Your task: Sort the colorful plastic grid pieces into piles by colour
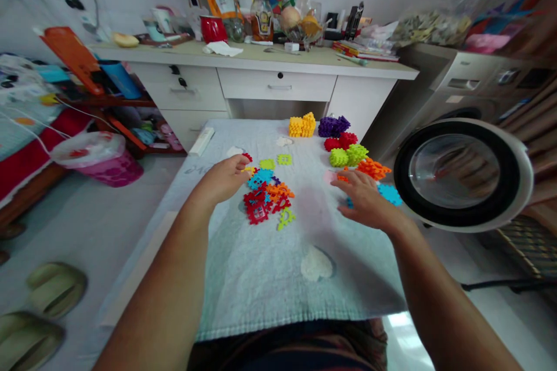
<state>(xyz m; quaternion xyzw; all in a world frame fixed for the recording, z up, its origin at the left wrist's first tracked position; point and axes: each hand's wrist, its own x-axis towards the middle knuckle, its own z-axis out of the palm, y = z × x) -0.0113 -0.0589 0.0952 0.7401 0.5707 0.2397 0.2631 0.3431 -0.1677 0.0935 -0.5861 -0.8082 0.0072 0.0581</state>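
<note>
A loose heap of flat plastic interlocking pieces (267,194) in red, orange, blue and green lies mid-table on a pale blue towel (261,266). My left hand (224,179) rests at the heap's left edge, fingers curled on a small yellow piece. My right hand (363,197) lies flat and spread, palm down, over blue pieces (389,193) at the right. Sorted stacks stand behind: yellow (302,125), purple (333,126), red (340,142), green (348,155) and orange (372,168).
A round magnifier lamp (463,174) stands close to the right of my right hand. A white desk (261,64) crowded with jars and bottles stands behind. A pink bin (102,159) and slippers (52,287) are on the floor at left.
</note>
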